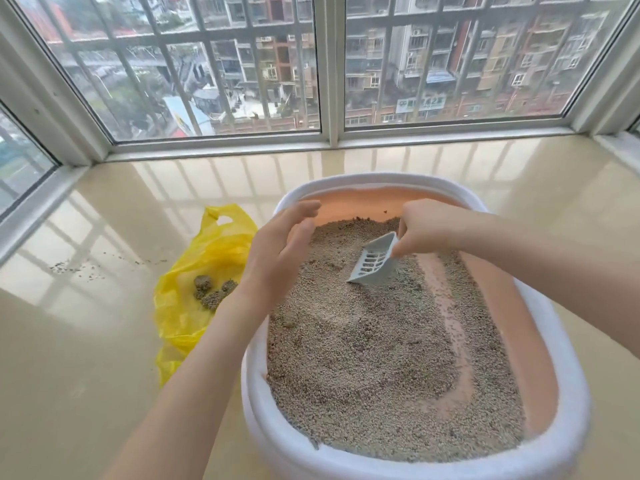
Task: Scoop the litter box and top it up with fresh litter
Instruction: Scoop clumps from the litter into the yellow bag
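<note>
Head view: looks down over both forearms at a litter box on a glossy floor by a window.
Litter box [568, 424]: oval tub just in front of the person, with a white rolled rim and peach plastic inner walls.
Litter [363, 358]: grey-beige granules, loose and uneven; a curved streak of bare peach floor [457, 327] shows along the right side.
Right hand [429, 226]: over the far half of the box, fingers clamped on the scoop's handle, which is hidden inside the grip.
Scoop [372, 263]: pale grey slotted plastic, rigid; its long axis runs from the right hand down and leftward, its leading edge in the litter near the middle of the far half.
Left hand [280, 251]: at the box's left rim, fingers together and lightly curved, holding nothing and apart from the scoop.
Key relation: the scoop mouth points left, towards the left hand and the bag beyond it; the right hand is the one on the tool.
Bag [194, 278]: thin, crinkled yellow plastic lying open on the floor just left of the box.
Clumps [211, 292]: dark greenish-grey lumps resting in the bag.
Spilled grains [76, 270]: a thin scatter on the floor, left of the bag.
Window [332, 64]: barred glass at the far end of the floor.
Judgement: scooping seems under way; no fresh litter is in sight.
</note>
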`<state>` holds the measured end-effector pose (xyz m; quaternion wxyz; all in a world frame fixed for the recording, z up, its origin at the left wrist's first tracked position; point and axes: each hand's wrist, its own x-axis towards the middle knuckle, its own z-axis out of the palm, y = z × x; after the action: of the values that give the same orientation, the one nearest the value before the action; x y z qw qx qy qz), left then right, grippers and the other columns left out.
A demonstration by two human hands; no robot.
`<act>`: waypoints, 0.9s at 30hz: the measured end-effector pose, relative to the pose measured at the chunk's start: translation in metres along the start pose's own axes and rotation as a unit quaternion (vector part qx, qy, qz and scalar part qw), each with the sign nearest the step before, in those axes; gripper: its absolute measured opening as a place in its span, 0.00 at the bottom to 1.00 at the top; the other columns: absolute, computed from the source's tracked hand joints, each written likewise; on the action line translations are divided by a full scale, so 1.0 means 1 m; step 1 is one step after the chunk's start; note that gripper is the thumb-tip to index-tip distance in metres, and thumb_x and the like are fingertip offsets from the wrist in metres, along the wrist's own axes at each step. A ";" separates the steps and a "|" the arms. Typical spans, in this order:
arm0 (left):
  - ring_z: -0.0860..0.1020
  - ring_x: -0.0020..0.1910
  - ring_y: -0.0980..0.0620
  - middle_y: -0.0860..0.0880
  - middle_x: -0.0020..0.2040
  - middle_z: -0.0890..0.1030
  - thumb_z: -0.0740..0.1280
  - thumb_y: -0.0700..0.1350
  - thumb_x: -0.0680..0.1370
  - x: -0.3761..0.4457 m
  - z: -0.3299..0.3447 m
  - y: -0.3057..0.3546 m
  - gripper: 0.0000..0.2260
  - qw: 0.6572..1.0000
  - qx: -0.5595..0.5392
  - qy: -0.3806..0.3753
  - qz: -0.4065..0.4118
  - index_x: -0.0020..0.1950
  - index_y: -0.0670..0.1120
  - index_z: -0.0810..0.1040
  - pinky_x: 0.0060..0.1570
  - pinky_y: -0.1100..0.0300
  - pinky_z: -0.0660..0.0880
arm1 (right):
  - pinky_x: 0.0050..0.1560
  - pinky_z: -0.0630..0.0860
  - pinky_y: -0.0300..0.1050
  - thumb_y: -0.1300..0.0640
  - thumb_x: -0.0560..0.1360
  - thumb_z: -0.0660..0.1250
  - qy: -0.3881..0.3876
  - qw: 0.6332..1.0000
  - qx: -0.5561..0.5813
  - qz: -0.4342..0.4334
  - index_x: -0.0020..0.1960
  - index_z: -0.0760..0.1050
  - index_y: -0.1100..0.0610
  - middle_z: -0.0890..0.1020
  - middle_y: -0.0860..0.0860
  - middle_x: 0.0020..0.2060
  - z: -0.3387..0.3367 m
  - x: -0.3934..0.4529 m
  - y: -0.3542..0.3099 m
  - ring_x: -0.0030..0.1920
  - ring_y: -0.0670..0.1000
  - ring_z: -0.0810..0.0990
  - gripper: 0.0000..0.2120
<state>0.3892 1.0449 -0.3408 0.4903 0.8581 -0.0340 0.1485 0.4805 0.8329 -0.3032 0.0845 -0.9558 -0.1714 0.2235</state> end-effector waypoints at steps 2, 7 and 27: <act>0.75 0.60 0.61 0.56 0.57 0.80 0.56 0.49 0.78 0.000 -0.002 -0.003 0.16 0.999 -0.033 0.007 -0.012 0.63 0.52 0.77 0.60 0.63 0.70 | 0.23 0.59 0.35 0.56 0.73 0.71 -0.024 1.000 0.002 -0.001 0.35 0.73 0.58 0.69 0.47 0.26 -0.002 0.012 -0.010 0.24 0.46 0.64 0.11; 0.76 0.60 0.56 0.53 0.57 0.81 0.56 0.49 0.79 -0.004 -0.010 -0.010 0.16 0.997 -0.075 0.019 -0.023 0.62 0.49 0.78 0.63 0.56 0.70 | 0.24 0.59 0.36 0.57 0.72 0.71 -0.029 0.999 0.036 -0.016 0.35 0.74 0.59 0.72 0.45 0.22 0.016 0.032 -0.025 0.25 0.46 0.63 0.10; 0.79 0.57 0.54 0.53 0.53 0.83 0.56 0.55 0.76 -0.041 -0.016 -0.008 0.19 0.995 -0.098 0.021 -0.024 0.58 0.48 0.79 0.61 0.48 0.73 | 0.22 0.55 0.34 0.53 0.76 0.67 0.176 0.899 0.399 -0.031 0.43 0.83 0.61 0.72 0.51 0.24 0.110 -0.020 -0.022 0.22 0.44 0.58 0.12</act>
<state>0.3484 1.0596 -0.3516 0.5758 0.8034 -0.0170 0.1507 0.4070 0.8555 -0.3870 0.4946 -0.8599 -0.0796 0.0985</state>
